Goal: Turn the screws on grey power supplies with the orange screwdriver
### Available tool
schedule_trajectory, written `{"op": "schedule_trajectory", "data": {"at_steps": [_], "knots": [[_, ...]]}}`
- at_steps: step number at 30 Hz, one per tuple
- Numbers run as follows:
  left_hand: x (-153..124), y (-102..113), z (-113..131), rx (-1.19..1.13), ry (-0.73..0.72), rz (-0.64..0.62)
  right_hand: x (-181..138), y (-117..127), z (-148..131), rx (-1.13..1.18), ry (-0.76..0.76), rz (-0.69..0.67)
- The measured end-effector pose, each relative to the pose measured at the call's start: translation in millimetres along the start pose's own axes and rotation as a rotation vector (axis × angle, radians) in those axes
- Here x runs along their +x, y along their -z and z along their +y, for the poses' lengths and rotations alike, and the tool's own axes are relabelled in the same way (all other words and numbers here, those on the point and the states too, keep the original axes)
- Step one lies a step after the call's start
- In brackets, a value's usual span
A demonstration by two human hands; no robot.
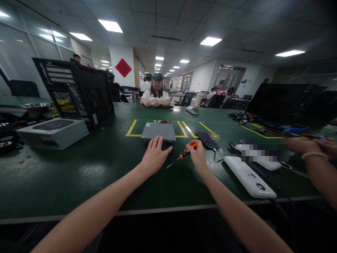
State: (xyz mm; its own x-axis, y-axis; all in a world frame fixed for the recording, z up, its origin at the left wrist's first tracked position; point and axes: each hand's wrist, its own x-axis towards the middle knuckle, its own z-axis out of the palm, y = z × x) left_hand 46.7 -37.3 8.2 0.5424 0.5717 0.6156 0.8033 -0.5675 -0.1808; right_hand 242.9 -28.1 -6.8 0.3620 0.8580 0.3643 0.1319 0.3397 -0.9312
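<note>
A grey metal box, a power supply unit (pixel 158 132), lies on the green table (pixel 79 175) in front of me. My left hand (pixel 155 154) rests on its near edge, fingers stretched over the top. My right hand (pixel 197 155) is closed round a small screwdriver (pixel 181 156) with an orange-and-black handle, its thin shaft pointing down left toward the box's near side. The tip hovers just above the table, apart from the box.
A black computer case (pixel 79 91) and a second grey unit (pixel 54 133) stand at left. A dark phone (pixel 207 140) and a white power bank (pixel 249 177) lie right of my hand. Another person's forearm (pixel 313 158) reaches in at right. A seated person (pixel 156 95) faces me across the table.
</note>
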Motion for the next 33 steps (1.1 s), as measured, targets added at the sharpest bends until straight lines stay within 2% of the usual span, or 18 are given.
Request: {"op": "schedule_trajectory", "data": {"at_steps": [6, 19, 28, 33], "knots": [[-4, 3, 2, 0.011, 0.013, 0.016, 0, -4, 2, 0.001, -0.088, -0.033], [-2, 0, 1, -0.136, 0.091, 0.036, -4, -4, -6, -0.007, -0.145, -0.071], [-2, -2, -1, -0.177, 0.092, 0.056, -3, 0, -10, 0.047, -0.128, -0.053], [-3, 1, -2, -0.187, 0.085, 0.032, -3, 8, -18, 0.065, -0.037, -0.013]]}}
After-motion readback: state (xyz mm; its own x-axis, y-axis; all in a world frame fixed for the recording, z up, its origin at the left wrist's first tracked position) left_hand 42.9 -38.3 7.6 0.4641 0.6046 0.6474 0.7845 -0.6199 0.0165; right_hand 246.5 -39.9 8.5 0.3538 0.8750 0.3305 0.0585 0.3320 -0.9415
